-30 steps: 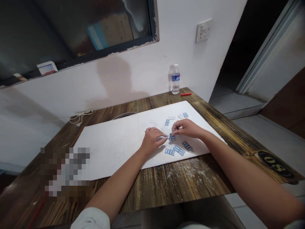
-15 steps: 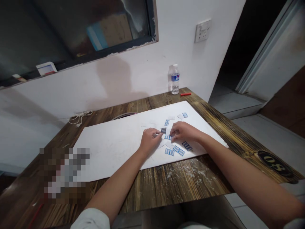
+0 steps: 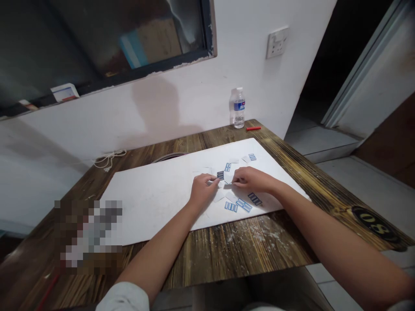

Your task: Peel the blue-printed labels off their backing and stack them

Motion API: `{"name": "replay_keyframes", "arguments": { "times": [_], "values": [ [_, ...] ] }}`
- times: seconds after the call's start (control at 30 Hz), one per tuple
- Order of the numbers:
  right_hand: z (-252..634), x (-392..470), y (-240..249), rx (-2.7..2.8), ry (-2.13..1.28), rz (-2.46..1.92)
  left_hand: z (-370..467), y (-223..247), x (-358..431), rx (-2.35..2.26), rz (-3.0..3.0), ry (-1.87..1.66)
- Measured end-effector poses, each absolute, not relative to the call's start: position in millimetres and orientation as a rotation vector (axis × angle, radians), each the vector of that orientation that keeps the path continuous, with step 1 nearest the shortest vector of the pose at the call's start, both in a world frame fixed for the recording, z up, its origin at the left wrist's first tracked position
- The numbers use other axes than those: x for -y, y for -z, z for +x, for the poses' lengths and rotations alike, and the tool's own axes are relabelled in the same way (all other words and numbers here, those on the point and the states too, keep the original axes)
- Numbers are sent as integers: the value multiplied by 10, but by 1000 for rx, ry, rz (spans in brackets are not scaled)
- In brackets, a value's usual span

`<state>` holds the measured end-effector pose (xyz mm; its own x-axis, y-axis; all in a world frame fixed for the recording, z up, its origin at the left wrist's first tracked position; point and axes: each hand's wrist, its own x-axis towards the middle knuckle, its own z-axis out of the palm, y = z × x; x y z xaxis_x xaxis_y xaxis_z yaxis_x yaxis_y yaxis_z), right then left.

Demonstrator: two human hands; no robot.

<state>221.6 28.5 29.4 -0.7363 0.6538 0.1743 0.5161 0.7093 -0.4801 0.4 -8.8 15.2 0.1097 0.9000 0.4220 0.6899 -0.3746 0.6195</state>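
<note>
Between the thumb and fingers of my left hand (image 3: 205, 188) is a small dark striped card (image 3: 220, 175), held above the white board (image 3: 155, 198). My right hand (image 3: 248, 178) pinches the edge of a white card (image 3: 228, 185), just right of the dark one. Around both hands lie several small cards: a blue-marked card (image 3: 228, 167) behind, another (image 3: 252, 157) at the back right, and a dark blue one (image 3: 254, 199) below my right wrist. Two more blue-marked cards, one (image 3: 231, 207) beside the other (image 3: 244, 205), lie near the board's front edge.
A water bottle (image 3: 239, 109) and a red stick-like item (image 3: 253, 128) stand and lie at the back of the wooden table (image 3: 207, 259). A pale cord (image 3: 108, 159) lies at the back left. Something pixelated (image 3: 94, 233) covers the board's left corner.
The card at my right fingertips showed blue marks before; now a plain white face or edge shows. The dark card in my left hand has shifted slightly left and up.
</note>
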Motion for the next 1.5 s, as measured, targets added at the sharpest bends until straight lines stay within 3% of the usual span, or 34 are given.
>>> {"name": "replay_keyframes", "arguments": {
  "times": [0.27, 0.63, 1.5],
  "values": [
    [2230, -236, -290, 2297, -776, -835, -6, -116, 72, -1559, 2043, -1089],
    [2240, -256, -289, 2120, -644, -529, -7, -134, 95, -1324, 1993, -1094],
    [2051, -154, -224, 1864, -744, -964, -11, -170, 99, -1232, 2132, -969]
  ]
}}
